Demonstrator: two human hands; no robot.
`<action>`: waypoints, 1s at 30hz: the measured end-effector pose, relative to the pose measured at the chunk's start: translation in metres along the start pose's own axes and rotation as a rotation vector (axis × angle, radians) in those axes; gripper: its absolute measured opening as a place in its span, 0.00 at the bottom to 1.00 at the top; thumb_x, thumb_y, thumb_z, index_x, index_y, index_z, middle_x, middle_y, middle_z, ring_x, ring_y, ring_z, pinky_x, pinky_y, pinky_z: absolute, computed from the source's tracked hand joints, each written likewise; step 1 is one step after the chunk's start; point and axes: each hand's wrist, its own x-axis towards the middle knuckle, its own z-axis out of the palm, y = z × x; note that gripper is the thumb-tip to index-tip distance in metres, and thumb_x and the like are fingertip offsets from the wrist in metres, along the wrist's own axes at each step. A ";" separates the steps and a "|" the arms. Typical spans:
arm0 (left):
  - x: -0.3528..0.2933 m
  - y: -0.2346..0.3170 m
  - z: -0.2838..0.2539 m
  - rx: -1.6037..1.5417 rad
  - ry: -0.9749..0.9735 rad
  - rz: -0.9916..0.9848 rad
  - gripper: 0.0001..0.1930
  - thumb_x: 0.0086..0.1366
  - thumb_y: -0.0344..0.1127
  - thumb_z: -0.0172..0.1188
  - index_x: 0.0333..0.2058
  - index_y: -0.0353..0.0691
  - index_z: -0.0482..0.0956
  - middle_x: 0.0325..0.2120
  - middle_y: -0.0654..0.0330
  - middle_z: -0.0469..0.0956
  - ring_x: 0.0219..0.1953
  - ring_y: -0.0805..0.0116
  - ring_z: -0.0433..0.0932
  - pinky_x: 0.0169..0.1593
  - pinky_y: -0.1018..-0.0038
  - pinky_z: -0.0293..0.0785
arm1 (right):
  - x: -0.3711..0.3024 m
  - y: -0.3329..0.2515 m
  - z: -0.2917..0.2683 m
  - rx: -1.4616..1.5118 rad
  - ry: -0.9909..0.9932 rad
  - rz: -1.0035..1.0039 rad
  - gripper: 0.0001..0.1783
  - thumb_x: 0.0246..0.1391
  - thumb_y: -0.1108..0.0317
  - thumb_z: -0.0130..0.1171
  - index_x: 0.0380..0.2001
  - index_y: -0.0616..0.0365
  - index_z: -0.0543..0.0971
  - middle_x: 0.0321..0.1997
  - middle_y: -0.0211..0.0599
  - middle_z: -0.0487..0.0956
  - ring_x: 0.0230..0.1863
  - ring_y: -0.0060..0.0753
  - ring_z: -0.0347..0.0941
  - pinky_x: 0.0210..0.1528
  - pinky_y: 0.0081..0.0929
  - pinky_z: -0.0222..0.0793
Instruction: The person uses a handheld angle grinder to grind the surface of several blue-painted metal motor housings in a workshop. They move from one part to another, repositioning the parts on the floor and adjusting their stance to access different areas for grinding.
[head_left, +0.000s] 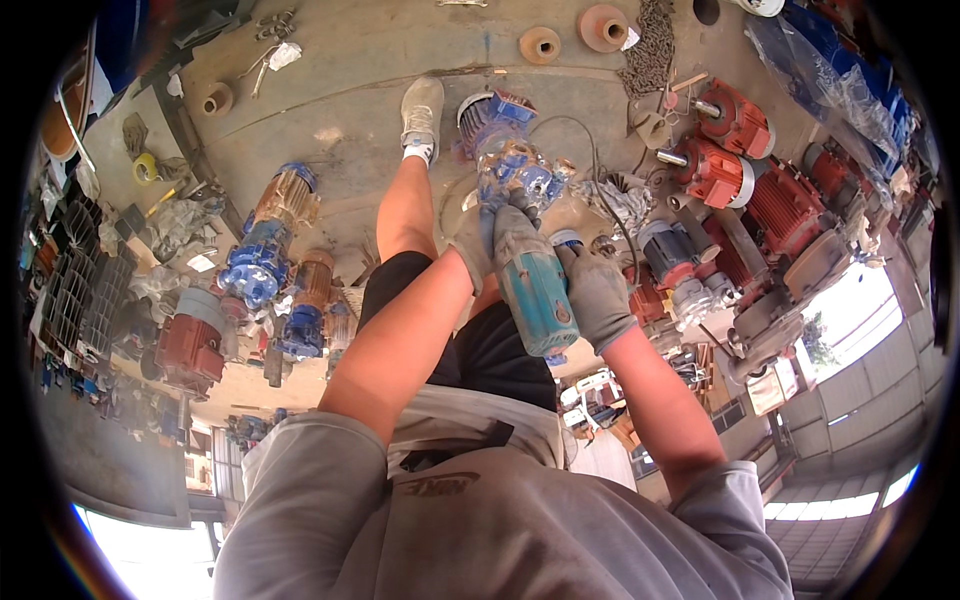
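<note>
Best lane I can see is the floor (330, 110) left of the leg (405, 210), over to the blue-and-tan motor (265, 235). Straight ahead of the teal power tool (537, 300) I'm blocked by the blue machine (515, 160). Right side's tight: a dark cord (595, 150) loops through, then red motors (712, 172) crowd together. Farther out, there's room between the blue machine and the brown cones (604, 30).

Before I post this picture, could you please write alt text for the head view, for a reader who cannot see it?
A person's gloved left hand and gloved right hand flank a teal power tool, its front end pointing at a blue machine on the floor. Red motors crowd the right side; a blue-and-brown motor unit is to the left.
</note>
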 end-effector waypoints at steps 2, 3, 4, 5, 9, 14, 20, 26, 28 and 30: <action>0.003 0.003 -0.003 0.085 0.024 0.025 0.14 0.79 0.43 0.54 0.49 0.40 0.80 0.37 0.56 0.82 0.39 0.54 0.82 0.49 0.52 0.83 | 0.001 0.000 0.007 0.058 0.002 0.026 0.21 0.57 0.65 0.60 0.54 0.56 0.79 0.47 0.52 0.83 0.47 0.56 0.82 0.51 0.49 0.75; 0.004 0.005 -0.003 0.126 0.034 0.040 0.14 0.79 0.44 0.53 0.48 0.40 0.80 0.36 0.56 0.82 0.39 0.54 0.82 0.48 0.52 0.83 | 0.001 0.000 0.009 0.066 0.001 0.029 0.22 0.56 0.64 0.61 0.54 0.56 0.79 0.46 0.53 0.83 0.47 0.56 0.82 0.50 0.49 0.76; 0.006 0.005 -0.002 0.161 0.086 0.054 0.15 0.79 0.45 0.53 0.47 0.40 0.80 0.35 0.55 0.81 0.39 0.54 0.82 0.47 0.53 0.83 | -0.001 -0.001 0.011 0.075 -0.001 0.032 0.23 0.56 0.63 0.61 0.55 0.56 0.78 0.46 0.54 0.82 0.47 0.57 0.82 0.50 0.50 0.76; 0.007 0.004 -0.002 0.195 0.139 0.068 0.15 0.79 0.46 0.53 0.46 0.40 0.79 0.35 0.55 0.81 0.38 0.54 0.81 0.46 0.53 0.83 | -0.003 -0.001 0.012 0.085 -0.003 0.034 0.24 0.55 0.62 0.62 0.55 0.57 0.78 0.46 0.54 0.82 0.46 0.58 0.82 0.49 0.50 0.76; 0.002 0.004 0.010 0.196 0.158 0.076 0.16 0.78 0.48 0.54 0.44 0.40 0.78 0.34 0.54 0.80 0.37 0.54 0.81 0.44 0.53 0.83 | -0.006 -0.002 0.019 0.130 0.012 0.035 0.30 0.51 0.59 0.66 0.58 0.57 0.76 0.47 0.57 0.82 0.46 0.60 0.82 0.48 0.50 0.77; -0.003 0.009 0.015 0.278 0.152 0.053 0.14 0.79 0.46 0.55 0.45 0.40 0.78 0.34 0.54 0.80 0.36 0.54 0.81 0.43 0.54 0.84 | -0.004 -0.001 0.020 0.130 -0.033 0.039 0.33 0.51 0.60 0.66 0.61 0.58 0.74 0.49 0.59 0.82 0.47 0.62 0.82 0.50 0.49 0.77; 0.005 0.013 0.009 0.300 0.164 0.094 0.14 0.80 0.44 0.54 0.47 0.40 0.80 0.35 0.55 0.81 0.34 0.56 0.82 0.40 0.55 0.84 | -0.002 -0.003 0.029 0.228 -0.006 0.072 0.35 0.53 0.62 0.64 0.65 0.56 0.72 0.53 0.57 0.81 0.50 0.61 0.81 0.52 0.49 0.77; 0.007 0.019 0.010 0.228 0.179 0.054 0.13 0.80 0.42 0.54 0.50 0.40 0.80 0.38 0.55 0.82 0.38 0.56 0.83 0.42 0.54 0.84 | 0.004 -0.006 0.017 0.194 0.031 0.032 0.36 0.54 0.61 0.64 0.66 0.55 0.71 0.53 0.54 0.81 0.51 0.59 0.81 0.53 0.47 0.77; 0.013 0.022 -0.003 0.201 0.149 0.055 0.13 0.80 0.41 0.55 0.51 0.39 0.80 0.39 0.55 0.82 0.39 0.57 0.83 0.43 0.55 0.84 | 0.008 -0.007 0.008 0.188 0.018 0.019 0.35 0.53 0.60 0.65 0.66 0.54 0.72 0.52 0.53 0.82 0.50 0.58 0.82 0.52 0.47 0.78; 0.017 0.025 -0.008 0.204 0.106 0.065 0.12 0.79 0.40 0.55 0.52 0.40 0.80 0.40 0.55 0.82 0.40 0.58 0.83 0.43 0.56 0.85 | 0.010 -0.004 0.006 0.166 0.000 0.015 0.35 0.53 0.60 0.65 0.65 0.54 0.73 0.50 0.52 0.83 0.49 0.57 0.82 0.52 0.47 0.78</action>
